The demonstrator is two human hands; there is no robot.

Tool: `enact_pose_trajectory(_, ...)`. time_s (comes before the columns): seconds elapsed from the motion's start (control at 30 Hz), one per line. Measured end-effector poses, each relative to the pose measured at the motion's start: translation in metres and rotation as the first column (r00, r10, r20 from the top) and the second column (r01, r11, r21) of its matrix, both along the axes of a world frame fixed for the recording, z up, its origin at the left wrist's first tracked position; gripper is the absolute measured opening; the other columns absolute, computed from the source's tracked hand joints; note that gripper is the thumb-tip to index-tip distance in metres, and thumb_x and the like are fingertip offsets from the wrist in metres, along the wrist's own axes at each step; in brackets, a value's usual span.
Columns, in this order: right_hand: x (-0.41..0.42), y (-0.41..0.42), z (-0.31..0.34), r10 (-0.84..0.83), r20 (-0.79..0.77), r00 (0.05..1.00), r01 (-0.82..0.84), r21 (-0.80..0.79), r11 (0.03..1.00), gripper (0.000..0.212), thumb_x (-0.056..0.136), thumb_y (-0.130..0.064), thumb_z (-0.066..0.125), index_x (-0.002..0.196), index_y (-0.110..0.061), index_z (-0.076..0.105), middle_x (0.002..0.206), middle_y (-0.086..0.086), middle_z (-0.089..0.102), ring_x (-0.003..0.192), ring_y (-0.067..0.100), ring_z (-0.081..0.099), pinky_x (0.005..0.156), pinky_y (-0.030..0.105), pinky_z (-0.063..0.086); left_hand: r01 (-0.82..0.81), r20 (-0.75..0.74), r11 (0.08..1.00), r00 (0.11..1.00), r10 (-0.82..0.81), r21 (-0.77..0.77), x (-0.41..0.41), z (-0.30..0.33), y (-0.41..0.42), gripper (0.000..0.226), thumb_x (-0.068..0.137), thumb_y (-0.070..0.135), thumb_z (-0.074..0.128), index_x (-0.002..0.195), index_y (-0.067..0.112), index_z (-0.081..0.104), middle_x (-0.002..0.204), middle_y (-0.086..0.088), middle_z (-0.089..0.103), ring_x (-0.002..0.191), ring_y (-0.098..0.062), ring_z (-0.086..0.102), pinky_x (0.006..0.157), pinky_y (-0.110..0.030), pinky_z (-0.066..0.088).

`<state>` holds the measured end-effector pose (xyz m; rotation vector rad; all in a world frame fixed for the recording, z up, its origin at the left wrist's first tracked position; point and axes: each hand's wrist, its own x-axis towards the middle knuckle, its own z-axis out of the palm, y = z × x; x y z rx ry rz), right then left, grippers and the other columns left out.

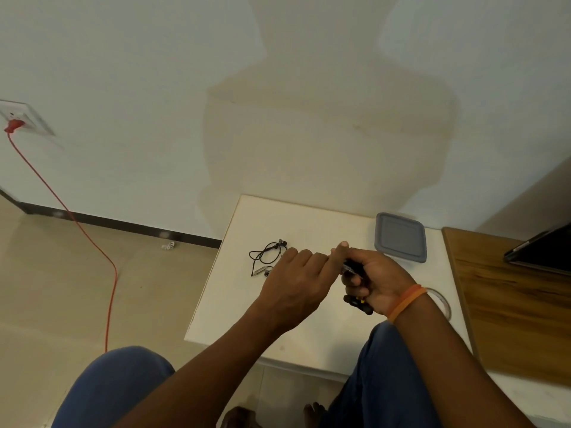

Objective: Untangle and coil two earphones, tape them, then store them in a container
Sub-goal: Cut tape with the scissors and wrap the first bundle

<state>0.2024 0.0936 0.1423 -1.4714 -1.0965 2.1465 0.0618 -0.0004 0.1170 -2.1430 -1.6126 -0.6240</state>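
On the white table, just left of my hands, one black earphone lies in a loose, uneven tangle, buds at its far end. My right hand is curled around a dark bundle (likely the second earphone; mostly hidden). My left hand meets it, fingers bent; whether they pinch anything, I cannot tell. A grey-lidded container sits behind; a tape roll lies beside my right wrist.

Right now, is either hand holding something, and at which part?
The right hand grips a black earphone bundle around its middle. The left hand's fingers meet it there; whether they pinch it is hidden.
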Motion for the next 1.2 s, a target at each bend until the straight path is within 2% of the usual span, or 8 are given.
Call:
enact_pose_trajectory(0.23, 0.001, -0.002, -0.004, 0.002, 0.042, 0.999, -0.003, 0.003, 1.0, 0.03, 0.092, -0.015, 0.055, 0.065, -0.005, 0.063, 0.058, 0.006, 0.055, 0.04, 0.009, 0.038, 0.033, 0.018, 0.028, 0.013, 0.094, 0.999, 0.996, -0.01, -0.03, -0.002, -0.005, 0.002, 0.036, 0.085, -0.006, 0.053, 0.115, 0.005, 0.068, 0.071, -0.003, 0.059, 0.057, -0.023, 0.048, 0.056, -0.035, 0.044)
enact_pose_trajectory(0.33, 0.0, -0.002, -0.006, -0.005, 0.06, 0.998, 0.001, 0.055, 0.998, 0.029, 0.091, -0.017, 0.057, 0.067, -0.003, 0.065, 0.061, 0.008, 0.054, 0.04, 0.01, 0.04, 0.034, 0.018, 0.029, 0.046, 0.296, 0.979, 0.955, 0.015, -0.199, 0.0, -0.003, 0.005, 0.029, 0.086, -0.004, 0.058, 0.111, 0.007, 0.067, 0.071, -0.003, 0.061, 0.06, -0.023, 0.054, 0.057, -0.037, 0.046)
enact_pose_trajectory(0.47, 0.002, -0.001, -0.006, 0.137, 0.091, 0.986, -0.152, 0.184, 0.971, 0.045, 0.089, -0.049, 0.062, 0.083, -0.006, 0.073, 0.062, 0.004, 0.061, 0.043, 0.012, 0.043, 0.04, 0.021, 0.036, 0.092, 0.553, 0.867, 0.802, 0.227, -0.49, -0.006, -0.001, 0.013, 0.019, 0.096, 0.006, 0.052, 0.105, 0.018, 0.065, 0.076, 0.009, 0.06, 0.07, -0.01, 0.055, 0.065, -0.028, 0.045)
enact_pose_trajectory(0.53, 0.004, 0.0, -0.005, 0.246, 0.124, 0.961, -0.273, 0.315, 0.909, 0.042, 0.081, -0.055, 0.065, 0.092, -0.015, 0.075, 0.065, 0.001, 0.065, 0.046, 0.014, 0.048, 0.044, 0.025, 0.04, 0.101, 0.571, 0.836, 0.774, 0.274, -0.539, -0.012, -0.002, 0.014, 0.019, 0.098, 0.007, 0.05, 0.106, 0.017, 0.065, 0.075, 0.007, 0.06, 0.067, -0.008, 0.051, 0.063, -0.027, 0.042)
enact_pose_trajectory(0.6, 0.006, 0.0, -0.005, 0.316, 0.174, 0.933, -0.361, 0.458, 0.812, 0.031, 0.077, -0.04, 0.076, 0.102, -0.022, 0.073, 0.08, -0.002, 0.071, 0.056, 0.018, 0.06, 0.052, 0.026, 0.05, 0.104, 0.585, 0.829, 0.757, 0.293, -0.55, -0.017, -0.001, 0.014, 0.021, 0.098, 0.005, 0.05, 0.107, 0.016, 0.064, 0.073, 0.01, 0.058, 0.063, -0.003, 0.05, 0.059, -0.018, 0.036)
enact_pose_trajectory(0.73, 0.004, -0.002, -0.012, 0.21, 0.372, 0.904, -0.423, 0.705, 0.569, 0.024, 0.079, -0.017, 0.079, 0.099, -0.025, 0.068, 0.086, -0.002, 0.071, 0.06, 0.016, 0.067, 0.053, 0.022, 0.056, 0.108, 0.607, 0.823, 0.729, 0.316, -0.558, -0.023, 0.002, 0.02, 0.018, 0.1, 0.01, 0.05, 0.108, 0.017, 0.064, 0.069, 0.012, 0.055, 0.063, -0.001, 0.051, 0.057, -0.014, 0.035)
enact_pose_trajectory(1.0, -0.001, -0.002, -0.017, 0.072, 0.411, 0.909, -0.4, 0.81, 0.429, 0.005, 0.087, -0.018, 0.07, 0.092, -0.018, 0.071, 0.067, -0.013, 0.062, 0.056, 0.001, 0.062, 0.056, 0.01, 0.05, 0.03, 0.534, 0.795, 0.756, 0.379, -0.606, -0.022, 0.003, 0.023, 0.014, 0.102, 0.016, 0.048, 0.106, 0.022, 0.061, 0.065, 0.013, 0.05, 0.06, -0.002, 0.047, 0.05, -0.016, 0.028)
enact_pose_trajectory(1.2, 0.0, 0.0, -0.009, 0.19, 0.38, 0.905, -0.425, 0.787, 0.448, 0.013, 0.093, -0.012, 0.062, 0.101, -0.017, 0.072, 0.071, -0.01, 0.063, 0.058, 0.002, 0.056, 0.054, 0.014, 0.046, 0.259, 0.675, 0.68, 0.574, 0.463, -0.686, -0.033, 0.018, 0.023, 0.024, 0.101, 0.021, 0.048, 0.095, 0.009, 0.067, 0.068, 0.007, 0.06, 0.057, -0.009, 0.047, 0.057, -0.021, 0.037)
